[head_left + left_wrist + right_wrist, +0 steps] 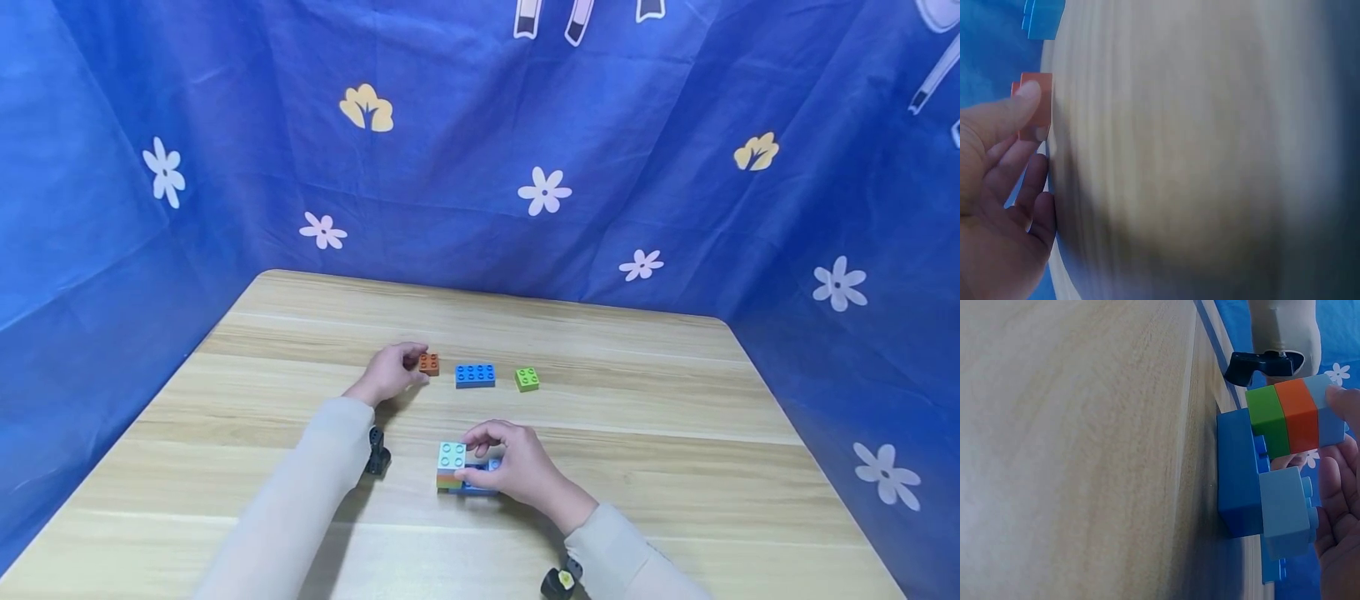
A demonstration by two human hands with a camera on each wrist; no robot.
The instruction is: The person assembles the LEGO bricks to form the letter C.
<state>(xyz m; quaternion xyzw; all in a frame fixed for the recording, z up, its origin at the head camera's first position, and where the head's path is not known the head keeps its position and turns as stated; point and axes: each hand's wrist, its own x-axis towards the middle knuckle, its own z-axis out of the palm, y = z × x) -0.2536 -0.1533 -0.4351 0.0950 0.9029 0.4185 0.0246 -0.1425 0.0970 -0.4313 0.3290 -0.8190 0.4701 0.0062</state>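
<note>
My left hand (pixel 390 370) pinches an orange two-by-two brick (pixel 429 364) by its sides; in the left wrist view thumb and finger lie on the orange brick (pixel 1038 103), which stands at the tabletop. A built piece sits nearer me: a long blue brick (pixel 1238 475) as base, with a green brick (pixel 1267 422), an orange brick (pixel 1297 415) and a light blue brick (pixel 1325 412) stacked on its left end. Another light blue brick (pixel 1285 509) is on its right end. My right hand (pixel 521 468) grips the top light blue brick between thumb and fingers.
To the right of my left hand lie a long blue brick (pixel 476 377) and a lime green brick (pixel 527 379) on the wooden table (pixel 637 467). Blue patterned cloth (pixel 450 167) hangs behind and along both sides.
</note>
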